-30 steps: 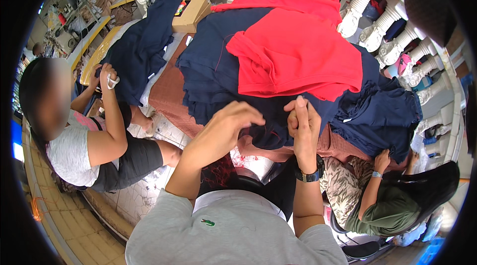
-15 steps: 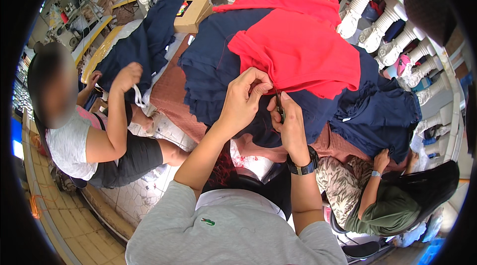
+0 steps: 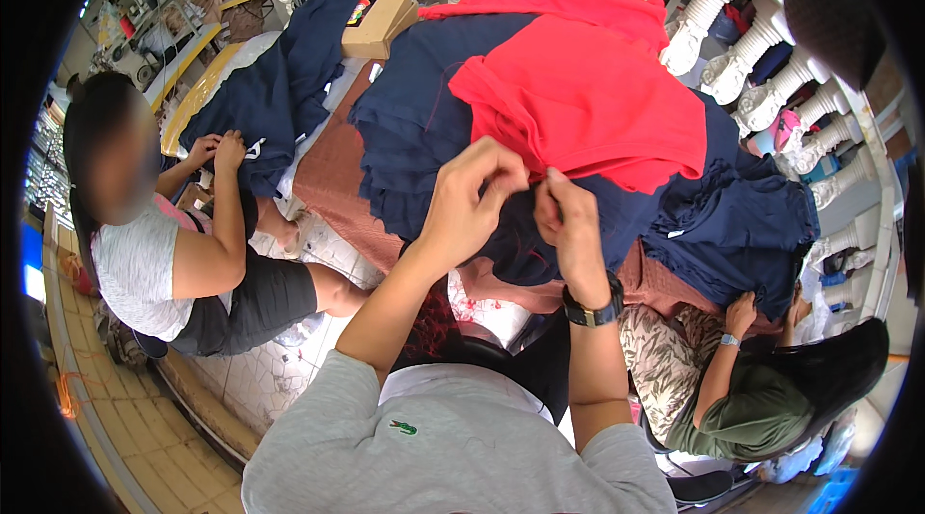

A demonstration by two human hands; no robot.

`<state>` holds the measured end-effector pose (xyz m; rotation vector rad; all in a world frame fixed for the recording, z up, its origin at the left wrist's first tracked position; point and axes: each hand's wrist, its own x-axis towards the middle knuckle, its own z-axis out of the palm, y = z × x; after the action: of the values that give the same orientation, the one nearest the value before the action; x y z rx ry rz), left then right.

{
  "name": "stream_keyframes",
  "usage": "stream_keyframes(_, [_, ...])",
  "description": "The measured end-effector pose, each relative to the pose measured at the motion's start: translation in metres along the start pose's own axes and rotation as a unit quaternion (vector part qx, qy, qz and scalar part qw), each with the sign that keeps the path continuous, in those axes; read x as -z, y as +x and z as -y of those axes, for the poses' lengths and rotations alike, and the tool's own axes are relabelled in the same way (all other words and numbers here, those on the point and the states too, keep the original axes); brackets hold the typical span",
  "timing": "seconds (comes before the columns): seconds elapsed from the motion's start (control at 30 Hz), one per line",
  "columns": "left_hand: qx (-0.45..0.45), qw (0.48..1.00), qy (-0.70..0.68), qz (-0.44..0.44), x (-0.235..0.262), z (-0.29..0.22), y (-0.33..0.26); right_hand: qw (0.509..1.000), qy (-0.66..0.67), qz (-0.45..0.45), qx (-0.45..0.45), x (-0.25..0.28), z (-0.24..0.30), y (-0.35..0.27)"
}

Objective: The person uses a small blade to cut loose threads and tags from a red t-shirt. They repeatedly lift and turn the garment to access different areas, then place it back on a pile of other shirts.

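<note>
My left hand (image 3: 472,201) is closed in a pinch at the near edge of a red garment (image 3: 588,109), thumb and forefinger against the fabric. Just to its right, my right hand (image 3: 570,220) also pinches at that edge, fingertips almost meeting the left ones. Whether a dark small tool sits inside the right palm cannot be seen. The red garment lies spread over a stack of navy garments (image 3: 400,105). Loose thread (image 3: 436,107) trails over the navy cloth beside the red one.
A person (image 3: 202,254) at the left handles a navy garment (image 3: 275,80); another (image 3: 752,398) at the right holds navy cloth (image 3: 737,235). A cardboard box (image 3: 385,18) stands at the far left of the brown-covered table (image 3: 332,172). White balusters (image 3: 713,27) line the far side.
The small dark cutting tool seen in my right hand no longer shows; that hand has shifted up to pinch at the red edge. The person at left has lowered a hand to the navy cloth.
</note>
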<state>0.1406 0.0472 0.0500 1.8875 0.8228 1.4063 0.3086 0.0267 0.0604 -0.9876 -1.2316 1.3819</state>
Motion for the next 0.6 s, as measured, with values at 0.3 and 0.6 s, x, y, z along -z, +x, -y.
stream_keyframes(0.3, [0.042,0.991,0.114,-0.05,0.004,-0.042,-0.013,0.931,-0.16,-0.191,0.266,-0.002,0.01,-0.001])
stream_keyframes(0.6, [-0.189,0.943,0.197,-0.19,-0.031,0.005,0.012,0.945,-0.152,-0.183,0.223,-0.008,0.013,0.004])
